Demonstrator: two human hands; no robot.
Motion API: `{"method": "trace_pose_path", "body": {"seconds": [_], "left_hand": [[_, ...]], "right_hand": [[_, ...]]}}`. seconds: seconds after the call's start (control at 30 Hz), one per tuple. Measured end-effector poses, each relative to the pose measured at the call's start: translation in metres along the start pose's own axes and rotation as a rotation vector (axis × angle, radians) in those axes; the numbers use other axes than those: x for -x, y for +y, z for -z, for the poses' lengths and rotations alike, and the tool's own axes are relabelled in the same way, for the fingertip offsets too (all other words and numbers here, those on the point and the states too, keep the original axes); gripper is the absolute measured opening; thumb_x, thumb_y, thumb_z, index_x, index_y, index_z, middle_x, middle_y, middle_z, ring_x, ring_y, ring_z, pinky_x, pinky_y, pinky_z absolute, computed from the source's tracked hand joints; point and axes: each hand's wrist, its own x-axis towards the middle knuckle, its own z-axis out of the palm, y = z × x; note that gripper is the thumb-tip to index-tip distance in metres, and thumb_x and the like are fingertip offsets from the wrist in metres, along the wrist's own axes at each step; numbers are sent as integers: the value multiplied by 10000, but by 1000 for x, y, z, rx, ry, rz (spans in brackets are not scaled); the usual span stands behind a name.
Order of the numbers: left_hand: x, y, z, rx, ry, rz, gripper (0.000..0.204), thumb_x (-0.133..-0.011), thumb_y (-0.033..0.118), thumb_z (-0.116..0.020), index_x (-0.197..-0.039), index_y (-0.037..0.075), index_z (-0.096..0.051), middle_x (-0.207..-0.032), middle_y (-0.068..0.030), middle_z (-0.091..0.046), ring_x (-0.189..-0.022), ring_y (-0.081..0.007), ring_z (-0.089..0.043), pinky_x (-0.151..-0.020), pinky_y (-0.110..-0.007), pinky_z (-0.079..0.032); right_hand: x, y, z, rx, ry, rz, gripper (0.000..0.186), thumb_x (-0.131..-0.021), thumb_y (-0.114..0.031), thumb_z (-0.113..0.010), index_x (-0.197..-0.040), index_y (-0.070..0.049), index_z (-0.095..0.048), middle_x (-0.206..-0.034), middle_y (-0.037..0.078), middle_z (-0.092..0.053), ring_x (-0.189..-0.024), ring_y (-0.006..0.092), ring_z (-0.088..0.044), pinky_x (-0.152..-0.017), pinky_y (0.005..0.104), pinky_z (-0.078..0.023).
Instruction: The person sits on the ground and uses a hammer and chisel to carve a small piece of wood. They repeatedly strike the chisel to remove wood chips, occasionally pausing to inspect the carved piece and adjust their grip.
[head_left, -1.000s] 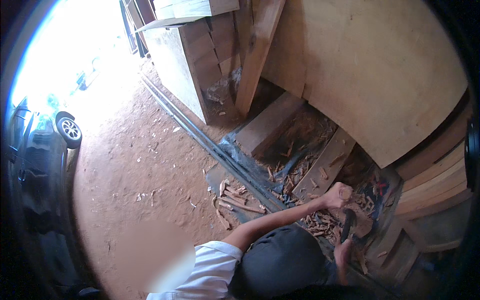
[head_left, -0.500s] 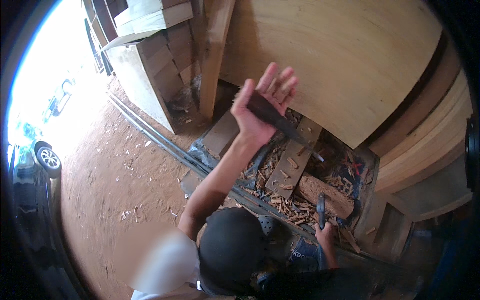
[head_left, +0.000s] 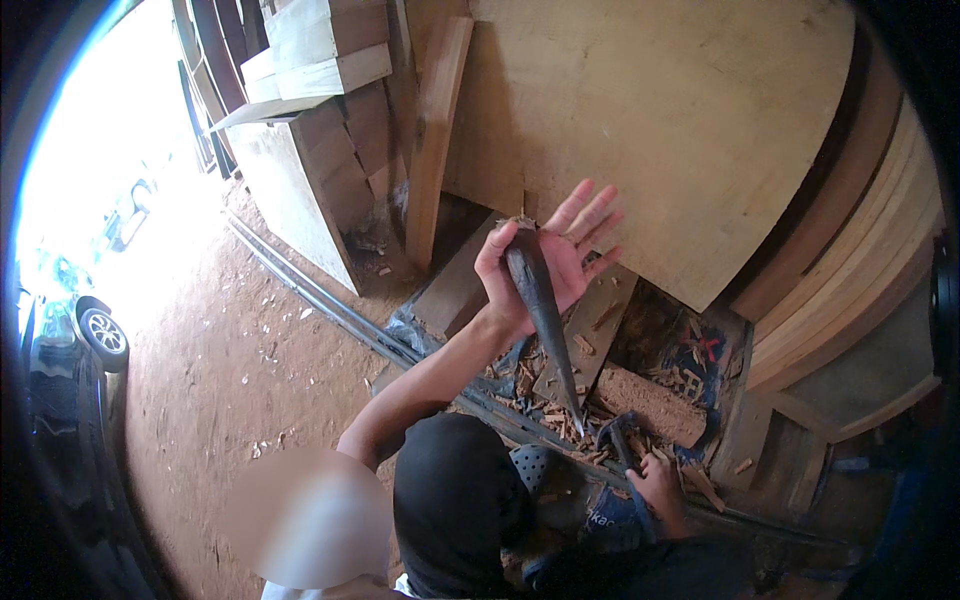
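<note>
Holds a dark tapered tool (head_left: 541, 305) tip-down across the left hand (head_left: 566, 265) at mid-frame, with four fingers spread and the thumb against its side. Grips a dark curved-headed tool (head_left: 622, 448) at lower right, with the right hand (head_left: 660, 487) curled round it. Works near a rough log (head_left: 652, 402) on ground strewn with wood chips. Faces a broad wooden sheet (head_left: 660, 130) at upper right, beside curved planks (head_left: 850, 315) toward the right edge. Has reddish dirt floor (head_left: 220, 370) at left, between long pipes (head_left: 320, 302) and a dark car (head_left: 62, 410).
</note>
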Motion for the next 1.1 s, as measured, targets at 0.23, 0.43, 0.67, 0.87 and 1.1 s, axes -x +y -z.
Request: {"method": "trace_pose_path", "body": {"seconds": [0.23, 0.43, 0.67, 0.87, 1.1], "left_hand": [[-13, -10, -30, 13, -92, 149, 976, -634, 549, -484, -1458, 165, -128, -1510, -66, -115, -1362, -242, -133, -1071, -399, -102], [-29, -34, -25, -407, -243, 189, 954, -649, 532, -439, -1460, 153, -111, -1521, -86, -20, -1385, -261, -60, -1083, -408, -30], [3, -88, -19, -724, -321, 531, 902, -751, 686, -351, -1452, 158, -144, -1514, -110, -38, -1386, -270, -64, -1098, -430, -34], [-8, -70, -16, 387, 5, 500, 894, -756, 782, -293, -1407, 169, -263, -1487, -175, -109, -1371, -292, -136, -1104, -466, -92], [-8, -62, -35, 428, 69, 544, 893, -761, 781, -276, -1401, 159, -261, -1471, -218, -119, -1370, -320, -119, -1111, -475, -88]], "right_hand": [[-13, -75, 169, -404, -73, 197, 277, -881, -305, -552, -899, -33, -603, -794, 92, -639, -710, 192, -618, -636, 309, -495], [21, -180, 233, -1075, -367, 325, 375, -924, -360, -488, -1033, -4, -530, -860, 67, -621, -784, 135, -602, -713, 267, -480], [2, -195, 180, -1071, -300, 381, 191, -838, -203, -545, -853, -13, -533, -749, 48, -568, -705, 132, -563, -664, 270, -451], [-1, -150, 205, -1653, -229, 68, 112, -802, -147, -535, -841, -58, -480, -625, -11, -435, -491, 76, -396, -468, 226, -338], [4, -139, 219, -1503, 123, 39, 192, -792, -150, -657, -789, -107, -470, -585, -64, -398, -471, 24, -361, -420, 186, -282]]}}
